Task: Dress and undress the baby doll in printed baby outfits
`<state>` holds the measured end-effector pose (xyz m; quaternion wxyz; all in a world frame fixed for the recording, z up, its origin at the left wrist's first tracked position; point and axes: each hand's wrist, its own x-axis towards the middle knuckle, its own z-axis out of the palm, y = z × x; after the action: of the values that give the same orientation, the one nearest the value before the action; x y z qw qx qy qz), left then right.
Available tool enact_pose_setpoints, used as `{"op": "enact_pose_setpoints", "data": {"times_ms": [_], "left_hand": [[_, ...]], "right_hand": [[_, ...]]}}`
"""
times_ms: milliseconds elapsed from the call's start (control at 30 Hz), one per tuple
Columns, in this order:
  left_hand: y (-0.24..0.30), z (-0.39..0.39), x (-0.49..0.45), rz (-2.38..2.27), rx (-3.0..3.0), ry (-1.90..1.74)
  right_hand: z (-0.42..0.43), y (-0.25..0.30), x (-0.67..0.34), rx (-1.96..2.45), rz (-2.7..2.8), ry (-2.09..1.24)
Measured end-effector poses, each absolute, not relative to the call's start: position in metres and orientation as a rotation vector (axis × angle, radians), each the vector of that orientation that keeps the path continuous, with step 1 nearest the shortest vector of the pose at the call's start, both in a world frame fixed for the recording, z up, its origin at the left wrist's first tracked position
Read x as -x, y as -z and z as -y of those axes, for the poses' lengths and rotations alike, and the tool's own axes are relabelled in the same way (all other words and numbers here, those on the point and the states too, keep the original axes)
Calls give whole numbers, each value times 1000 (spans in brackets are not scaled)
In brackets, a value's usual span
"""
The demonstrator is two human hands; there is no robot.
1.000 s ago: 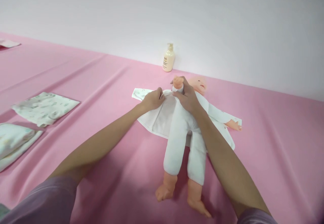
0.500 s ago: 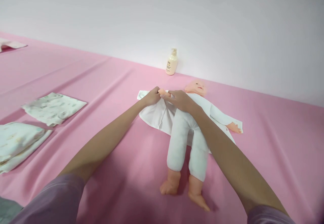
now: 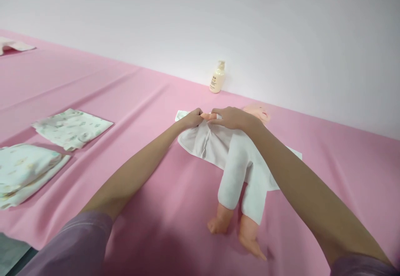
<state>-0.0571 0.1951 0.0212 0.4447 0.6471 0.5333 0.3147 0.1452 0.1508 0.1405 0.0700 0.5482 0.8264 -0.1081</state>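
Observation:
A baby doll (image 3: 237, 159) with a white cloth body lies on its back over a spread white baby shirt (image 3: 204, 140). My left hand (image 3: 193, 118) is closed on the shirt near its sleeve, whose cuff (image 3: 181, 115) sticks out to the left. The doll's bare hand (image 3: 208, 116) touches my left fingers. Wrapped round the doll's arm near the wrist is my right hand (image 3: 231, 118). My right arm hides the doll's far arm and part of its chest. The doll's head (image 3: 258, 113) shows beyond my right wrist.
A cream pump bottle (image 3: 217, 78) stands by the white wall. To the left lie a folded patterned cloth (image 3: 73, 128) and another folded garment (image 3: 28, 170). A pale pink cloth (image 3: 18, 45) is at the far left. The pink sheet (image 3: 150, 242) has creases.
The view has shifted slightly, so most things sit a little farther right. The doll's body has tilted and shifted right, and my right forearm now covers its far arm. Both hands keep their holds.

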Motion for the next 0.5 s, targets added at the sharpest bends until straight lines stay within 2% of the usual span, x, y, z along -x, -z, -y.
{"op": "enact_pose_setpoints", "data": {"times_ms": [167,500], "left_hand": [[-23,-198,55,-1300,-1652,-742],[-39,-185,50,-1393,-1821,-819]], "right_hand": [[-161,-146,-147,-1663,-2328,358],[-169,-96,-141,-1569,-2442,81]]}}
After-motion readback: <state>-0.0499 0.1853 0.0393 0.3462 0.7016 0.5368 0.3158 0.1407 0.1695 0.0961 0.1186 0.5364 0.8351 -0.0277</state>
